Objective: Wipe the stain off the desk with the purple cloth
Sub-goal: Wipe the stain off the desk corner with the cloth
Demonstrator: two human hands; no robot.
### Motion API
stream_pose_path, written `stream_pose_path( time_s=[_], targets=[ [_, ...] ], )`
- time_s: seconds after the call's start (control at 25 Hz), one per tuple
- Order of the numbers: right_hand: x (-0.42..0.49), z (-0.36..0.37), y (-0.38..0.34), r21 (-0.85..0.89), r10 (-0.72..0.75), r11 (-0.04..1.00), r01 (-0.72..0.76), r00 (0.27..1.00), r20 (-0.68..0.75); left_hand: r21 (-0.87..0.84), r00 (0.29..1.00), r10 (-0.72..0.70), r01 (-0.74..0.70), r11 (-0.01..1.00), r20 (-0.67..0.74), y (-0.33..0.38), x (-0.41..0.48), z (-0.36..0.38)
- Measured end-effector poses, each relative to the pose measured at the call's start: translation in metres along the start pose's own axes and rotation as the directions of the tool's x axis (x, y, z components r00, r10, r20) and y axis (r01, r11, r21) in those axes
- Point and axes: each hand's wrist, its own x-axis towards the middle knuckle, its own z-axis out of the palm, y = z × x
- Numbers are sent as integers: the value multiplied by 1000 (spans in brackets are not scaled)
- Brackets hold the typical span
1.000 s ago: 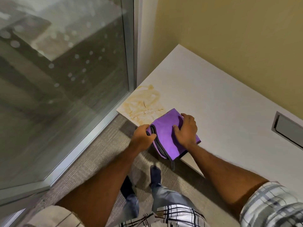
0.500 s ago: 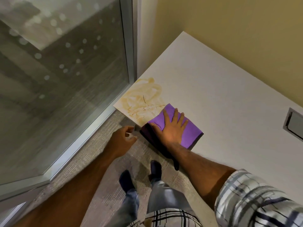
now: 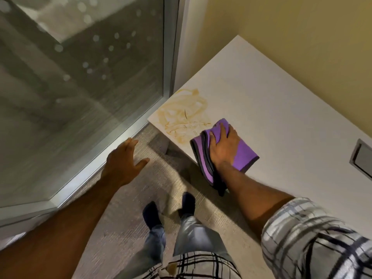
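Pressing down on the folded cloth (image 3: pixel 241 156), the right hand (image 3: pixel 223 147) lies flat on it just right of centre, fingers spread a little and curled into the top fold, bunching it. The cloth sits on the near edge of the desk (image 3: pixel 271 109), part of its layers drooping over that edge toward the floor. The stain (image 3: pixel 184 115), a tan swirl, lies just up and left of the cloth at the desk's corner, near but not yet covered.

The cloth looks soft, light and limp; it should crumple and slide easily on the smooth top, so a flat palm with fingers gripping the upper layer seems the best hold. The hanging layers could drag or unfold during a stroke.

The left hand (image 3: pixel 122 158) hovers at centre left over the carpet, fingers open and apart, holding nothing.

No container is in use; a grey recessed hatch (image 3: pixel 362 159) at the right edge of the frame is shut, its contents unseen.
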Motion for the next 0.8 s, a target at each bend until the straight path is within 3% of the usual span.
stream_pose_path(
  time_s=[0.08,0.16,0.2,0.24,0.36,0.44,0.52,0.64,0.72,0.8],
  targets=[
    [-16,7,-7,-30,-192,981,193,980,45,22,1000,3,-3,1000,2,-1,-3,1],
    [-39,4,16,-82,-412,905,418,908,83,46,1000,15,-15,999,15,0,-7,4],
    [-45,-2,32,-108,-448,883,456,889,89,56,1000,26,-27,998,11,1,-8,4],
    [-47,-7,44,-129,-417,897,424,906,75,66,999,40,-40,997,0,0,-8,4],
    [-42,-8,40,-134,-79,988,80,997,15,72,997,73,-70,995,-31,-3,-9,5],
    [-41,3,10,-148,4,989,1,999,37,52,997,69,-67,996,-42,-9,-11,7],
    [-51,14,-12,-215,-149,962,167,984,101,49,997,69,-67,997,-43,-15,-11,10],
    [-73,17,3,-326,-511,759,564,826,239,41,998,50,-49,998,-34,-22,-15,13],
    [-79,12,26,-337,-578,689,642,767,279,14,1000,13,-13,1000,-15,-27,-17,15],
    [-85,6,42,-367,-566,675,640,769,297,-13,1000,-21,21,1000,17,-32,-17,16]
  ],
)
